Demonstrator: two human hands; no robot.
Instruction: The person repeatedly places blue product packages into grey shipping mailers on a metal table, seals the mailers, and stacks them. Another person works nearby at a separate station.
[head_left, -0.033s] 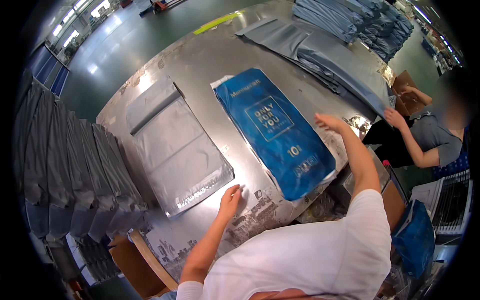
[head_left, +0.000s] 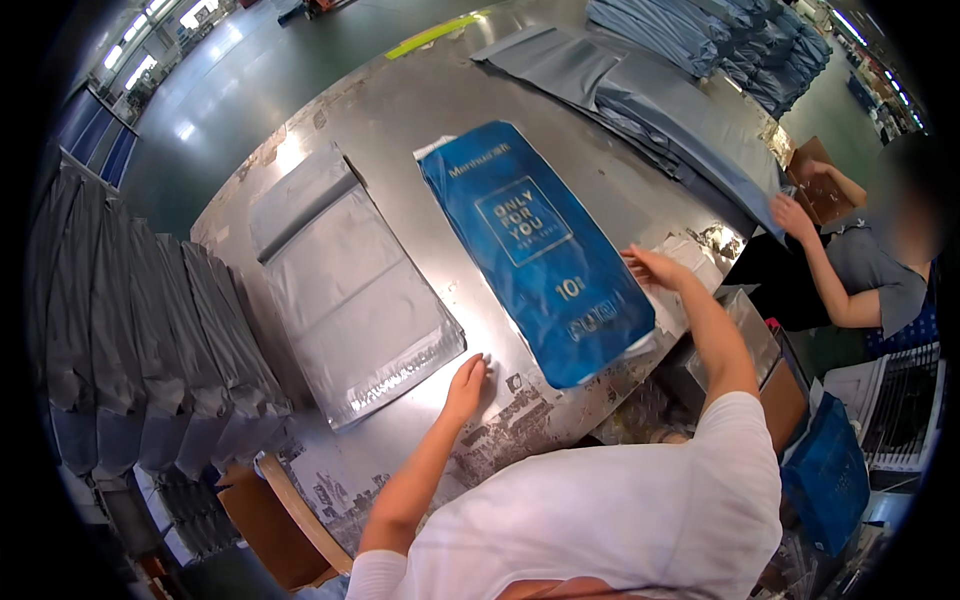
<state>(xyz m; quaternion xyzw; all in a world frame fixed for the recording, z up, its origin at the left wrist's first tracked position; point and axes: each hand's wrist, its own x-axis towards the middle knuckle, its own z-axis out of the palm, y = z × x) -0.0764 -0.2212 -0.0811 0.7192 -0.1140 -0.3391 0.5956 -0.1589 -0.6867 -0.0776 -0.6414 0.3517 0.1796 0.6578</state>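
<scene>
A blue printed plastic bag [head_left: 530,268] lies flat and slanted on the metal table, with whitish edges of something showing beneath its top and right side. My right hand [head_left: 655,268] is at the bag's right edge, fingers stretched out and apart; whether they touch it is hard to tell. Left of the blue bag lies a flat pile of silver-grey plastic bags [head_left: 355,290], its upper end folded over. Beside that pile's lower right corner, my left hand [head_left: 467,386] hovers over the table with fingers loosely extended, holding nothing.
More grey bags [head_left: 640,110] spread across the table's far right. Blue-grey bundles [head_left: 690,40] stack behind them. Grey bags hang in a row [head_left: 150,340] at left, above an open carton [head_left: 265,525]. A co-worker's hand [head_left: 793,215] touches the grey bags at right.
The blue bag has shifted slightly to the left and away from me. My right hand has come down to its edge. My left hand has moved slightly farther from me.
</scene>
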